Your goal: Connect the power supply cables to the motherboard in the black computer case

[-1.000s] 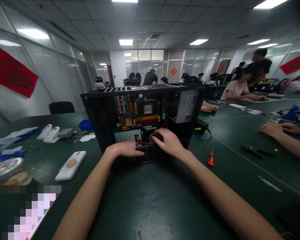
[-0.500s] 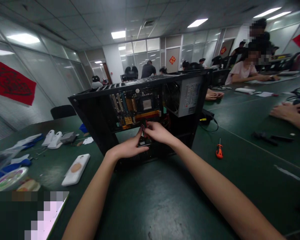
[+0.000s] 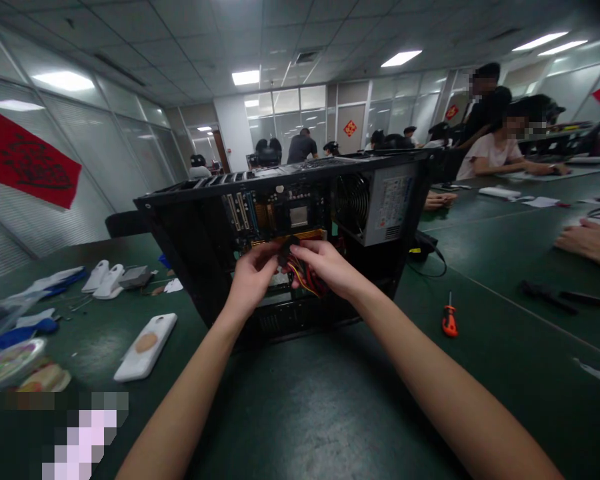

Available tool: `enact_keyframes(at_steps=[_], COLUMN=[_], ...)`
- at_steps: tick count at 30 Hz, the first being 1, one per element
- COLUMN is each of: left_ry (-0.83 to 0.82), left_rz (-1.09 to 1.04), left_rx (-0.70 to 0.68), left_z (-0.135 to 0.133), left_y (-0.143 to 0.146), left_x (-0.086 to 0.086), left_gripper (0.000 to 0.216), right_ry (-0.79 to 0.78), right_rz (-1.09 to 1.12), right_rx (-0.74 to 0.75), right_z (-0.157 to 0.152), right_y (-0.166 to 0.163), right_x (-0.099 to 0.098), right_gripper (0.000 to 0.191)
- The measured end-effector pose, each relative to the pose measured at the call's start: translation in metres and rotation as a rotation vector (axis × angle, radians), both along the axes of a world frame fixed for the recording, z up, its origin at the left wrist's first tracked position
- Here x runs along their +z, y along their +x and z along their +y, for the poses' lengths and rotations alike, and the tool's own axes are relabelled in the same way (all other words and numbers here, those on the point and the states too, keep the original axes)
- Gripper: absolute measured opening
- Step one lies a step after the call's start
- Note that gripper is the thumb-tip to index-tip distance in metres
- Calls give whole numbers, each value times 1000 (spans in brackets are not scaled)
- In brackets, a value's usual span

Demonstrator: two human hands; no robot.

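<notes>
An open black computer case (image 3: 190, 233) stands on the green table (image 3: 330, 413) with its motherboard (image 3: 280, 217) and grey power supply (image 3: 380, 203) showing. Both my hands are raised in front of the motherboard. My left hand (image 3: 253, 277) pinches a black connector (image 3: 284, 252) with its fingers closed. My right hand (image 3: 330, 267) grips the red, yellow and black cable bundle (image 3: 305, 277) that runs from that connector.
A small orange screwdriver (image 3: 449, 320) lies right of the case. A white phone case (image 3: 145, 345) and white parts (image 3: 103, 277) lie to the left, with food containers (image 3: 10, 363) at the near left. Other people's hands (image 3: 587, 241) rest on the table at the right.
Both hands have risen from the floor of the case to motherboard height, lifting the connector and its coloured cables. The camera view has shifted slightly.
</notes>
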State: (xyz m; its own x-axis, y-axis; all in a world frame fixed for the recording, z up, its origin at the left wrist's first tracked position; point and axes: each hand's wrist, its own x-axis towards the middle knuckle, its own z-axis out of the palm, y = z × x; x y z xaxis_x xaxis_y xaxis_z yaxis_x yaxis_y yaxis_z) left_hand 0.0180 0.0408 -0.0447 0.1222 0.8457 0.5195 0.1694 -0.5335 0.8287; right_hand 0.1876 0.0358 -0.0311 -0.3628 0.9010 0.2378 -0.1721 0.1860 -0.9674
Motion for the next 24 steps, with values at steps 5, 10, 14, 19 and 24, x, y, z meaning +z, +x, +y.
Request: enact_keyframes(at_steps=[5, 10, 14, 19, 24], left_ry=[43, 95, 162, 232, 256], left_rz=[106, 204, 300, 384, 403], left_rx=[-72, -87, -44, 44, 52], left_z=[-10, -15, -16, -20, -24], left_y=[-2, -4, -7, -9, -13], left_x=[11, 15, 17, 20, 24], left_gripper=[43, 48, 49, 45, 39], right_ry=[-3, -22, -22, -29, 2], right_rz=[-4, 18, 34, 36, -26], right_rx=[-20, -20, -7, -35, -17], right_z=[4, 7, 7, 7, 6], right_y=[6, 14, 15, 13, 13], right_x=[2, 1, 0, 0, -1], right_gripper=[23, 21, 23, 25, 29])
